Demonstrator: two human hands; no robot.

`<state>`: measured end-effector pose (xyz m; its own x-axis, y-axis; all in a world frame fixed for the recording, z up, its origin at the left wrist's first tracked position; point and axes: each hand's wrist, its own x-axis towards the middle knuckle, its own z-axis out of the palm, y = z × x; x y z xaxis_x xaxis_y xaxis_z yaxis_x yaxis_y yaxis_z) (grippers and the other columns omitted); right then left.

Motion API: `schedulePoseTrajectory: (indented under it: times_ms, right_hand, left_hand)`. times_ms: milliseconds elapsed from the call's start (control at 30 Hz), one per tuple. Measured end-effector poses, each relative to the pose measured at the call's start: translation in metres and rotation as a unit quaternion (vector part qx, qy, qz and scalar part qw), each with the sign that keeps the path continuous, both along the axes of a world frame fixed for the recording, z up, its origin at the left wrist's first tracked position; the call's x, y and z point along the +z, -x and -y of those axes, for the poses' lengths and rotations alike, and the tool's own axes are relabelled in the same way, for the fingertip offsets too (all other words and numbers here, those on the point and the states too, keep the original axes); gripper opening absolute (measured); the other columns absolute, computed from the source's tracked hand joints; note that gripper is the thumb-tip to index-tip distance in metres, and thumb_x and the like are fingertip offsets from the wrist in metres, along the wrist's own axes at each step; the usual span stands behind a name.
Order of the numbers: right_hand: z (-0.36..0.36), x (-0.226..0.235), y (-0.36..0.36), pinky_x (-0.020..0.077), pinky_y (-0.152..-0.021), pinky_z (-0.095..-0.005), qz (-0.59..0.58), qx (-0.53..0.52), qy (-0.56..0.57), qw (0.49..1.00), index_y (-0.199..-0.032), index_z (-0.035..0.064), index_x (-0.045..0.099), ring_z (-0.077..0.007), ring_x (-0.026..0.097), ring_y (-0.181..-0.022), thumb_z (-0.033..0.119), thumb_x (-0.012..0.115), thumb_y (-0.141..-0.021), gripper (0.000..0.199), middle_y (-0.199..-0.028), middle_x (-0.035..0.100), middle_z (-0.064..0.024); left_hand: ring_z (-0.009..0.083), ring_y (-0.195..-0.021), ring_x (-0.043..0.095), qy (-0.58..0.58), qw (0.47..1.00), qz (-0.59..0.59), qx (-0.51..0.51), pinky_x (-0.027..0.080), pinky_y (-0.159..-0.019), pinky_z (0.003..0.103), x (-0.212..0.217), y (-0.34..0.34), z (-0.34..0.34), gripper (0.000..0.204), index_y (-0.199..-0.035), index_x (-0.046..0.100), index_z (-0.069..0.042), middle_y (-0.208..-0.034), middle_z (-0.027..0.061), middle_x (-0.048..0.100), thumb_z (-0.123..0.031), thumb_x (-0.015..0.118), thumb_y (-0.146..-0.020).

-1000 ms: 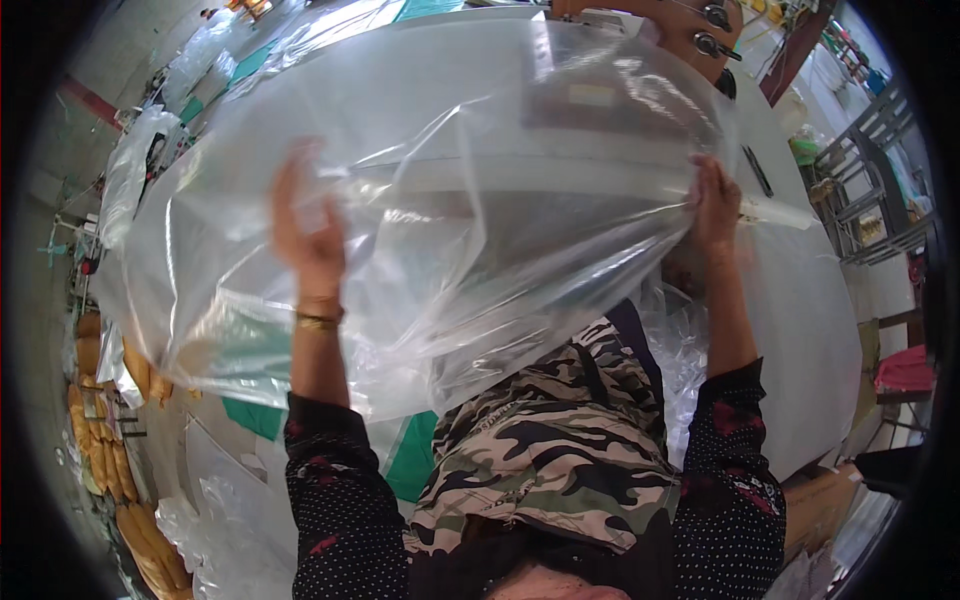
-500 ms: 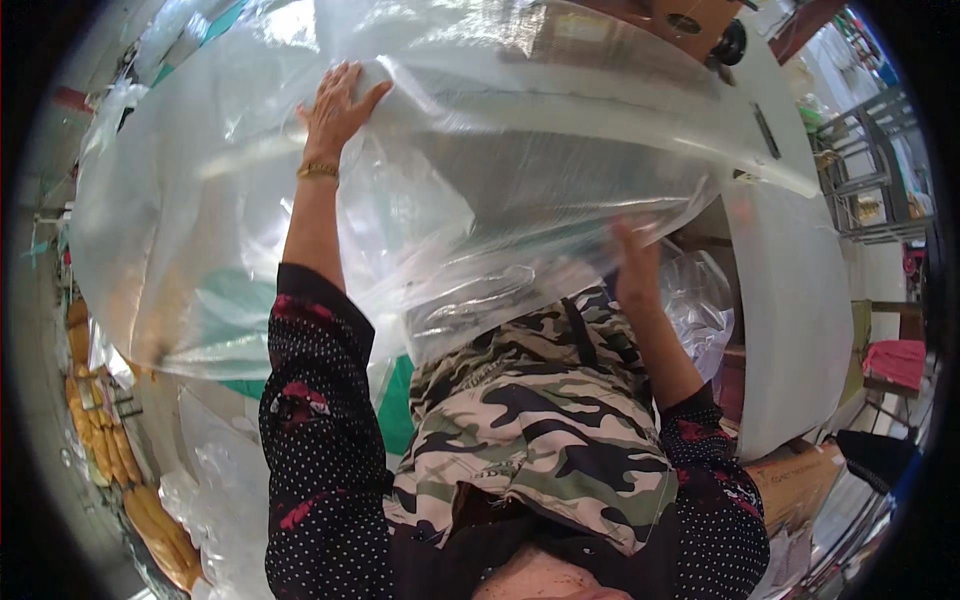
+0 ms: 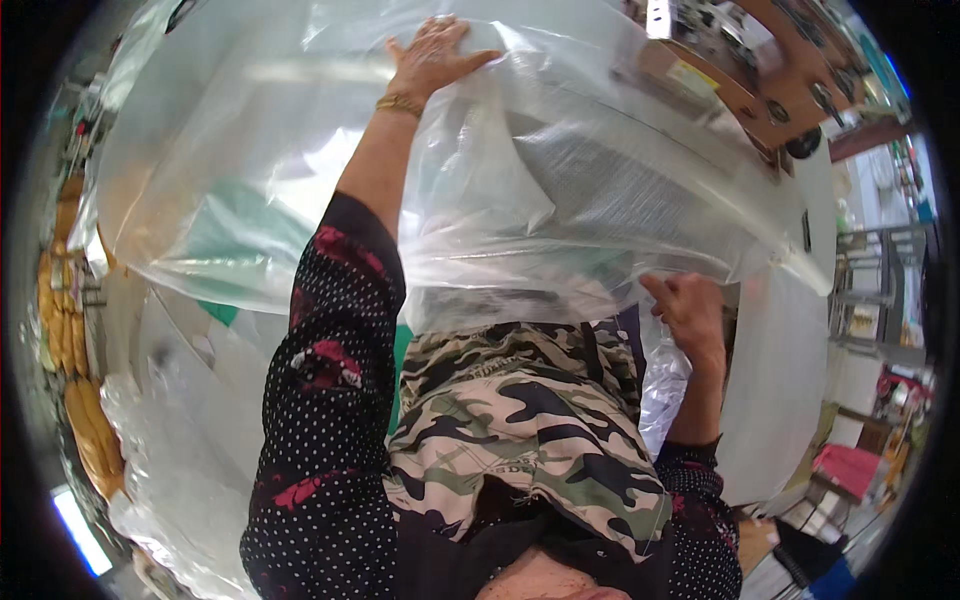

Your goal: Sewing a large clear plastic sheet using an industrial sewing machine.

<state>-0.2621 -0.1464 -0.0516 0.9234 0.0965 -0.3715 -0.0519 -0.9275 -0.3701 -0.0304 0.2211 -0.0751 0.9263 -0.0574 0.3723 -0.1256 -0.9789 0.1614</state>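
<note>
A large clear plastic sheet (image 3: 330, 190) spreads over the pale tabletop, wrinkled, its near edge hanging by my waist. Flat on its far part lies my left hand (image 3: 432, 60), fingers spread and holding nothing. To the right, by the near edge, my right hand (image 3: 692, 312) is closed, with bent fingers pinching the sheet's margin. A camouflage apron (image 3: 530, 410) covers my front below the sheet. Something green shows blurred through the plastic on the left.
At the far right stands a brown cardboard box (image 3: 755, 75) with assorted items in it. Crumpled clear plastic (image 3: 190, 470) lies at lower left, beside yellow-brown bundles (image 3: 95, 435). A grey metal rack (image 3: 875, 290) and a pink cloth (image 3: 848, 468) are on the right.
My left hand has slid farther out and to the right across the sheet. My right hand has come nearer and rightward, its fingers now bent. The view has shifted, showing more of the box.
</note>
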Motion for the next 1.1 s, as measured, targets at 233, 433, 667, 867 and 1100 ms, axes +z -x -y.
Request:
schedulePoseTrajectory:
  times_ms: [233,433,667,867,1100]
  right_hand:
    - [-0.125,0.019,-0.08,0.0361,-0.103,-0.0447,0.402,0.255,-0.153,0.866,-0.124,0.0093,0.057,-0.0311,0.048,-0.125,0.029,0.069,-0.081,0.049,-0.129,0.056,-0.0131]
    - [-0.155,-0.054,-0.168,0.0262,-0.109,-0.0497,0.476,0.283,0.109,0.826,-0.142,0.021,0.041,-0.0241,0.032,-0.138,0.045,0.066,-0.081,0.07,-0.15,0.034,-0.0001]
    - [-0.152,-0.048,-0.184,0.0302,-0.107,-0.0466,0.505,0.31,0.038,0.804,-0.14,0.0197,0.044,-0.0228,0.038,-0.134,0.046,0.062,-0.084,0.065,-0.146,0.041,0.001]
    - [-0.158,-0.039,-0.192,0.0326,-0.107,-0.041,0.508,0.348,0.005,0.788,-0.138,0.0184,0.046,-0.0227,0.041,-0.132,0.045,0.06,-0.086,0.06,-0.143,0.046,0.0016]
    - [-0.163,-0.036,-0.195,0.0328,-0.107,-0.0401,0.505,0.359,0.006,0.785,-0.139,0.0177,0.045,-0.0223,0.041,-0.132,0.043,0.06,-0.087,0.06,-0.143,0.046,0.0013]
  left_hand:
    - [0.0314,-0.139,0.029,0.103,0.989,-0.103,-0.036,0.023,-0.103,0.071,0.019,0.01,-0.002,0.085,-0.139,0.045,-0.015,-0.147,0.016,0.036,-0.068,0.063,-0.075]
    - [0.0296,-0.101,0.063,0.292,0.917,0.213,-0.168,0.052,-0.082,0.033,-0.004,0.08,-0.031,0.03,-0.112,0.061,-0.003,-0.12,0.016,0.059,-0.022,0.064,-0.089]
    - [0.0184,-0.054,0.055,0.353,0.848,-0.124,0.376,0.046,-0.056,0.03,-0.132,0.346,-0.069,0.038,-0.076,0.065,0.002,-0.068,0.0084,0.066,-0.035,0.069,-0.085]
    - [0.0328,-0.09,0.063,0.268,0.763,-0.206,0.551,0.049,-0.076,0.043,-0.265,0.418,-0.091,0.063,-0.101,0.06,-0.001,-0.095,0.0125,0.067,-0.056,0.073,-0.073]
    - [0.0232,-0.084,0.063,0.455,0.763,-0.038,0.458,0.051,-0.072,0.04,-0.318,0.377,-0.082,0.047,-0.103,0.062,0.003,-0.087,0.0113,0.068,-0.037,0.072,-0.08]
